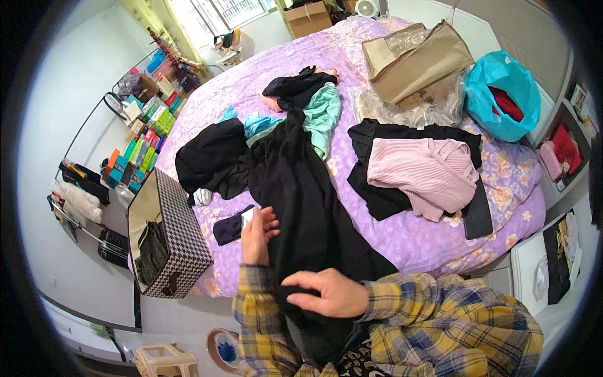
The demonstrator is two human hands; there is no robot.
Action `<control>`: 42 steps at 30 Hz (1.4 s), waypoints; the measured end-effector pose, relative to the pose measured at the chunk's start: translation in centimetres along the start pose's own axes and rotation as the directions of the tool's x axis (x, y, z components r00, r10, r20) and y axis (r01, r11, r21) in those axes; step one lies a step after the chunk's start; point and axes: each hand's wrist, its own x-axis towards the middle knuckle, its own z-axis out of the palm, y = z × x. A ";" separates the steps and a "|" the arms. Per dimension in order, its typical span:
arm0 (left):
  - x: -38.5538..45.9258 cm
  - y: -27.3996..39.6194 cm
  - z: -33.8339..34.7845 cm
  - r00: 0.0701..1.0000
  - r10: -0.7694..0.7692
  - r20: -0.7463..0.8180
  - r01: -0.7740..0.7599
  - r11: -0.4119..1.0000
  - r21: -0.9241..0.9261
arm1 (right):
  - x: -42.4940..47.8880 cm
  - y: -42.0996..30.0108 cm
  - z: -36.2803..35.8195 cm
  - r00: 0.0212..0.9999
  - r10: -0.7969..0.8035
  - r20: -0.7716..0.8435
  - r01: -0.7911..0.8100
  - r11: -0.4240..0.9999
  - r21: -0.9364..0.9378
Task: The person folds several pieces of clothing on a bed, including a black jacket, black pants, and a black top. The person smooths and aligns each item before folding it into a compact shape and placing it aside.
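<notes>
A long black garment (306, 198) stretches down the bed towards me and hangs over the near edge. My left hand (258, 235) is at its left side, fingers apart and slightly curled, gripping nothing that I can see. My right hand (330, 294) is over the garment's lower part, thumb and forefinger spread; whether it touches the cloth is hard to tell. Just beyond my left hand lies a folded dark navy cloth item (232, 229) with a white patch, partly hidden by the fingers. A crumpled black garment (212, 158) lies farther left, near a small white bundle (203, 197).
A houndstooth fabric storage box (183, 235) holding dark cloth stands at the bed's left edge. On the right lie a pink ribbed sweater (419, 174), a beige storage bag (419, 66) and a blue plastic bag (504, 94). A plastic stool (167, 360) stands on the floor.
</notes>
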 end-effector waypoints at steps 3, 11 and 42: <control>3.2 2.1 1.6 0.998 -0.064 0.024 0.054 0.953 0.298 | 0.2 2.0 1.6 0.997 0.041 0.064 -0.049 0.992 0.120; 11.4 -0.7 2.7 1.000 -0.003 0.003 -0.001 0.491 0.871 | -0.5 2.2 1.9 0.986 0.008 0.164 -0.052 0.963 0.263; 20.1 4.9 5.2 0.774 0.614 -0.152 -0.066 0.317 0.946 | -8.5 11.0 -3.8 0.740 0.597 0.310 -0.503 0.185 0.844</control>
